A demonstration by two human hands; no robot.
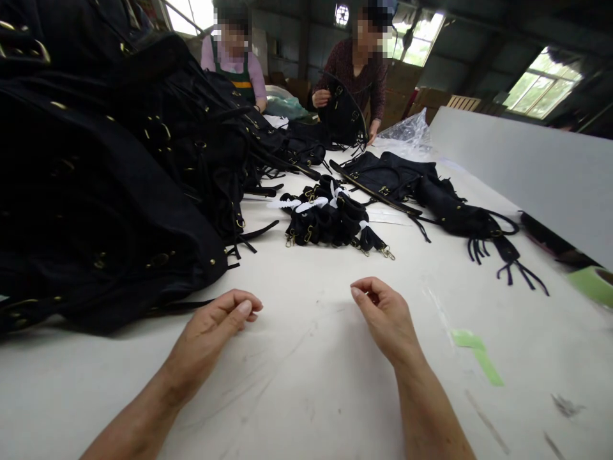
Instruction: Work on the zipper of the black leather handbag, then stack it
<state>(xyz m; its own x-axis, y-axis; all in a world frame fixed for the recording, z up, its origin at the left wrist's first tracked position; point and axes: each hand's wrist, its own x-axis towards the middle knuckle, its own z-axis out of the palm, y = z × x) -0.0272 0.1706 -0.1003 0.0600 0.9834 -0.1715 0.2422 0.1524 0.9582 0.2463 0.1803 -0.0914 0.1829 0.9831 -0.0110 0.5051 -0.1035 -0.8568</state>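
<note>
My left hand [213, 332] is over the white table with its fingers curled together and the thumb against them. I see nothing in it. The edge of a heap of black bags [158, 236] lies just beyond it. My right hand [387, 319] is a forearm's width or more to the right, its thumb and index fingertips close together, also without anything visible between them. Past both hands lies a pile of bundled black straps [330, 217] with gold-coloured clips and white ties. Neither hand touches the straps.
Several black bags [407, 185] lie at the back right. Green tape [479, 354] is stuck to the white table [306, 396]. A person [359, 76] across the table holds a black bag [342, 115], with another person [239, 70] at their side. A pale panel [527, 160] stands at right.
</note>
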